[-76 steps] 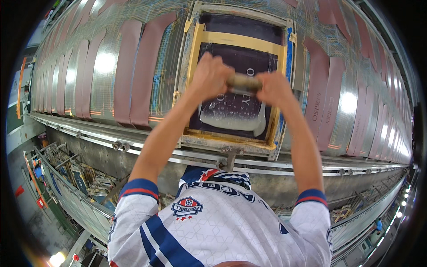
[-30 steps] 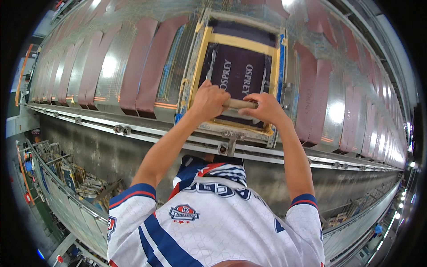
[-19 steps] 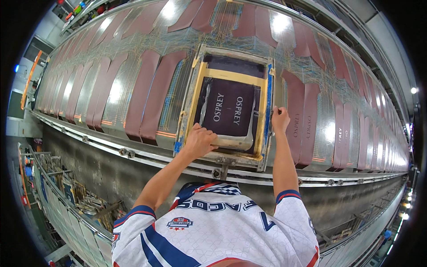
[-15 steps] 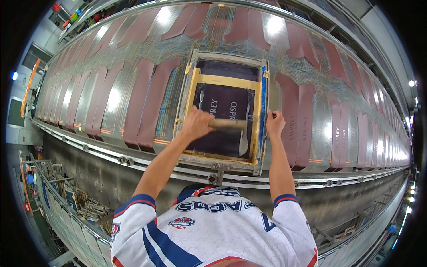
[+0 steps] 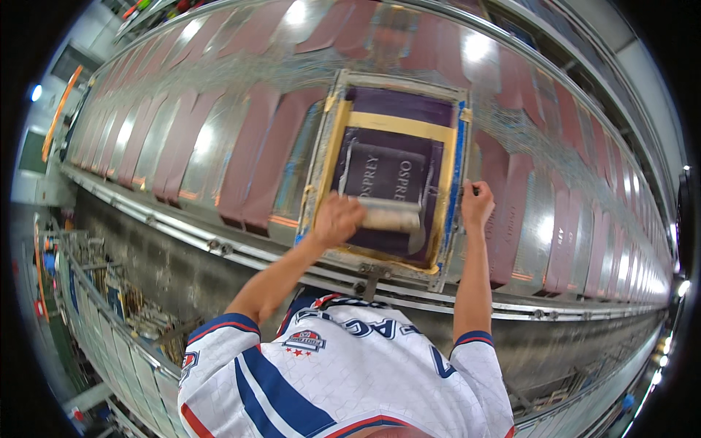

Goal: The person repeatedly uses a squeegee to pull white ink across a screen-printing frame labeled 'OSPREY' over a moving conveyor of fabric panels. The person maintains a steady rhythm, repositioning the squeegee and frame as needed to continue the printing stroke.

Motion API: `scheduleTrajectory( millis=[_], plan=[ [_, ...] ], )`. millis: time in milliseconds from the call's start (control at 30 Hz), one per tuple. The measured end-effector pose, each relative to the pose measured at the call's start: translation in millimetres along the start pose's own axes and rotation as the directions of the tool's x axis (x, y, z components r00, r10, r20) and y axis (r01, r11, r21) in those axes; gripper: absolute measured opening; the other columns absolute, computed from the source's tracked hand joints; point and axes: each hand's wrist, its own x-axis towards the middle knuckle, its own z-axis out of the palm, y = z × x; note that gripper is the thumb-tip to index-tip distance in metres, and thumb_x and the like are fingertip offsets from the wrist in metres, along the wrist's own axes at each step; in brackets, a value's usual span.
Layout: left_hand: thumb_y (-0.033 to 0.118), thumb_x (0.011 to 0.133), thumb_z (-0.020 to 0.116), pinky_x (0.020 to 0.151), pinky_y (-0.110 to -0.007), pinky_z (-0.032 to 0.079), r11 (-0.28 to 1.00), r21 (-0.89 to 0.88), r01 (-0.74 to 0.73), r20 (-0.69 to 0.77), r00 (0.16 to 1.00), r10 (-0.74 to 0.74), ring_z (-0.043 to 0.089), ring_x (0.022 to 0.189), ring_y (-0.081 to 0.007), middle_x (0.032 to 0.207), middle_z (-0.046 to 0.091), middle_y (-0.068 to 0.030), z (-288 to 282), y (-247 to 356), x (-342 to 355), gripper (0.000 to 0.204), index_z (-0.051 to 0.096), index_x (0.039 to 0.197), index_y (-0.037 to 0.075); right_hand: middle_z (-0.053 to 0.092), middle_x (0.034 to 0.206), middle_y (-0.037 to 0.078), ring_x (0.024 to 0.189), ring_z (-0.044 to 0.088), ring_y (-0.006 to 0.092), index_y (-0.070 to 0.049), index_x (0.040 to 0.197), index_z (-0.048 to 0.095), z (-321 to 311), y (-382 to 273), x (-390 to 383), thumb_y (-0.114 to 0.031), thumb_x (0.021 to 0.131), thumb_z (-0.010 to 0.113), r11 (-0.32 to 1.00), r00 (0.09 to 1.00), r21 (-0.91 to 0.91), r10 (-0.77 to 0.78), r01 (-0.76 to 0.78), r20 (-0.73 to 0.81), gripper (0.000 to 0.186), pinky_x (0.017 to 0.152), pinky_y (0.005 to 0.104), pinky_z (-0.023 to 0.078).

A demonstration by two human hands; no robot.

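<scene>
A screen-printing frame (image 5: 463, 157) with a dark mesh, pale lettering and yellow and blue tape along its inner edges lies on the long table before me. My left hand (image 5: 339, 219) is closed around the left end of a squeegee (image 5: 392, 217), which lies across the lower part of the mesh. A greyish swept patch (image 5: 394, 162) shows on the mesh beyond it. Beside the frame's right edge, my right hand (image 5: 478, 204) has its fingers curled in. A small dark spot shows between them, too small to name.
Maroon fabric panels (image 5: 252, 157) lie in rows along the table on both sides, some on the right with printed lettering. A metal rail (image 5: 182, 233) with clamps runs along the near edge. Racks (image 5: 139, 306) holding several frames stand at the lower left.
My left hand has drawn the squeegee a little nearer to me over the mesh, baring more of the lettering. The whole view has shifted; my right hand stays beside the frame.
</scene>
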Motion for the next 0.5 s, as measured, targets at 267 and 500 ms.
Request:
scheduleTrajectory(
  millis=[267, 500],
  plan=[
    [0.011, 0.061, 0.080, 0.085, -0.039, 0.045, 0.954, 0.186, 0.237, 0.286, 0.915, -0.284, 0.063, 0.091, -0.0228, 0.092, 0.069, 0.0013, -113, 30, -83, 0.033, 0.072, 0.093, 0.015, 0.070, 0.084, 0.015, 0.077, 0.068, 0.0346, -0.003, 0.087, 0.069, 65, -23, -98, -0.026, 0.092, 0.073, 0.971, 0.979, 0.146, -0.180, 0.192, -0.092, 0.023, 0.072, 0.0429, 0.052],
    [0.021, 0.063, 0.090, 0.084, -0.039, 0.049, 0.868, 0.289, 0.403, 0.275, 0.834, -0.479, 0.067, 0.084, -0.0239, 0.083, 0.072, -0.0004, -55, 267, 0, 0.025, 0.075, 0.082, 0.013, 0.064, 0.073, 0.016, 0.067, 0.066, 0.0351, -0.003, 0.085, 0.059, -100, 92, -75, -0.022, 0.096, 0.069, 0.910, 0.962, 0.412, -0.077, -0.038, 0.260, 0.023, 0.061, 0.0426, 0.048]
  ],
)
